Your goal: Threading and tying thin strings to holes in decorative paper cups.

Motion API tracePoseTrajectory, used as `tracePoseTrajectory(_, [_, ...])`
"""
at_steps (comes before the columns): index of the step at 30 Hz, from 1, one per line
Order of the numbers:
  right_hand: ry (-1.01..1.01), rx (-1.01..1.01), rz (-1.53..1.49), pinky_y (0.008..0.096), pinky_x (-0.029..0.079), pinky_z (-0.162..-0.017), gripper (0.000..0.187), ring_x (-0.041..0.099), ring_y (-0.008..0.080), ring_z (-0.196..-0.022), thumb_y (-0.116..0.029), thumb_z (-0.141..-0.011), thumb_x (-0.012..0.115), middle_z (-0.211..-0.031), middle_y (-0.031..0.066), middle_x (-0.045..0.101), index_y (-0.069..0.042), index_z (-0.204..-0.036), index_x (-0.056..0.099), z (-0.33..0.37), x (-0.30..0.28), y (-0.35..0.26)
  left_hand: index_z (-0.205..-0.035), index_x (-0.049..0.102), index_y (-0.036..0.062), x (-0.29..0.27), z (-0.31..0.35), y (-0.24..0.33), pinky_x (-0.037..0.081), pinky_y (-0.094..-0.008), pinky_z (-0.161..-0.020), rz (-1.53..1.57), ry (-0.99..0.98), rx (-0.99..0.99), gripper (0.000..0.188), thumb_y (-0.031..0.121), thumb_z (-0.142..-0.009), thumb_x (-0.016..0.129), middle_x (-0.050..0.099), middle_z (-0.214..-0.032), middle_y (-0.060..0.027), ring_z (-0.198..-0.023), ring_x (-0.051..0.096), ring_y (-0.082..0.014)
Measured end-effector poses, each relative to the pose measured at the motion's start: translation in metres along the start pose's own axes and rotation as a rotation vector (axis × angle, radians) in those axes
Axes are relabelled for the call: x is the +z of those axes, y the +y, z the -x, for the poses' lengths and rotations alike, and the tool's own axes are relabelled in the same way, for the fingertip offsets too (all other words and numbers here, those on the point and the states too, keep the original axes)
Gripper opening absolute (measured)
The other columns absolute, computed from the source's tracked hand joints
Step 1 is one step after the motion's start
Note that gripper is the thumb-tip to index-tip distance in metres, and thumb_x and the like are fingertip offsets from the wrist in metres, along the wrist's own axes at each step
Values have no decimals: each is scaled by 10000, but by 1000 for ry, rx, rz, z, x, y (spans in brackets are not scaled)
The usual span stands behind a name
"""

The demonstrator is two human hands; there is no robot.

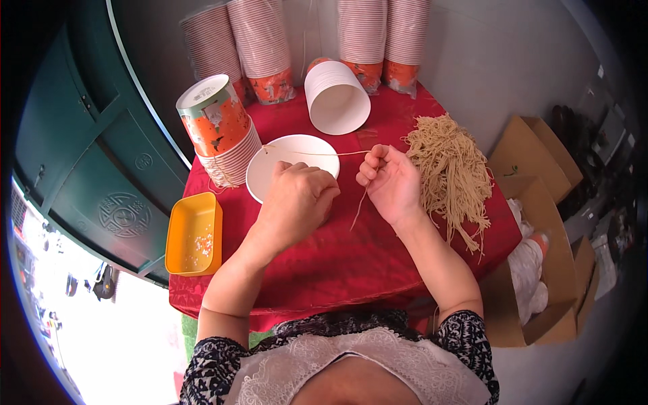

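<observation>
My right hand (391, 182) is closed in a pinch on a thin tan string (347, 154). From there the string runs left across a white paper tub (258, 177), and its loose tail hangs below my fingers. The tub's open mouth faces up. Over its near right side my left hand (300, 199) is closed, knuckles up; its fingertips and whatever they hold are hidden. Just right of my right hand lies a heap of tan strings (451, 179).
A stack of orange-and-white tubs (219, 131) stands upside down at left, above a yellow box (217, 236) with small red and white bits. Another white tub (337, 104) lies sideways at the back. Wrapped tub stacks (260, 47) line the wall. Cardboard boxes (550, 243) flank the red-covered table (324, 263).
</observation>
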State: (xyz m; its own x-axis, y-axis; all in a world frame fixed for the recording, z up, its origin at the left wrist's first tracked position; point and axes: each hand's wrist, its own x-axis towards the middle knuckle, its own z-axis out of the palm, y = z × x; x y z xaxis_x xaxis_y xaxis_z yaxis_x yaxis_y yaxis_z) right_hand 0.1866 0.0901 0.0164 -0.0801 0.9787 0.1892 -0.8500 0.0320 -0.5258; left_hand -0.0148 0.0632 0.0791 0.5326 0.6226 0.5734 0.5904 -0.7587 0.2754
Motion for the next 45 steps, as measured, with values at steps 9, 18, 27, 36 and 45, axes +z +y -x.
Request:
tracePoseTrajectory(9, [-37,-2,-125,311,380,-661,273,434,163,-694,-298,-998,475,-808,36,475,-46,-939,561,5,15,-3,-895,676,-29,13,3,13,527,-432,-679,339,-53,-227,149,82,-808,724,691,-777,-189,-734,679,-362])
tracePoseTrajectory(18, [-29,-36,-140,305,365,-647,296,399,159,-684,-314,-992,492,-787,28,437,-32,-941,566,2,27,4,-817,660,-39,37,1,10,528,-459,-656,308,-223,-358,160,120,-828,672,679,-725,-209,-705,681,-381])
tracePoseTrajectory(27, [-19,-20,-185,299,355,-632,290,377,147,-673,-304,-991,488,-786,23,424,-31,-933,569,4,29,1,-866,660,-52,30,-1,13,531,-430,-645,386,-81,-399,170,114,-835,664,675,-719,-214,-681,687,-341])
tracePoseTrajectory(36, [-36,-22,-175,296,370,-639,269,404,149,-683,-274,-1000,471,-793,29,444,-27,-948,565,-5,14,4,-823,666,-27,23,2,11,530,-455,-663,276,-78,-304,123,88,-848,631,661,-700,-218,-692,673,-386])
tracePoseTrajectory(45, [106,-14,498,296,462,-736,241,492,144,-753,-211,-1001,464,-885,38,578,-20,-997,611,7,14,6,-821,690,32,5,3,2,527,-477,-686,57,17,-209,104,133,-839,677,683,-801,-178,-743,665,-388])
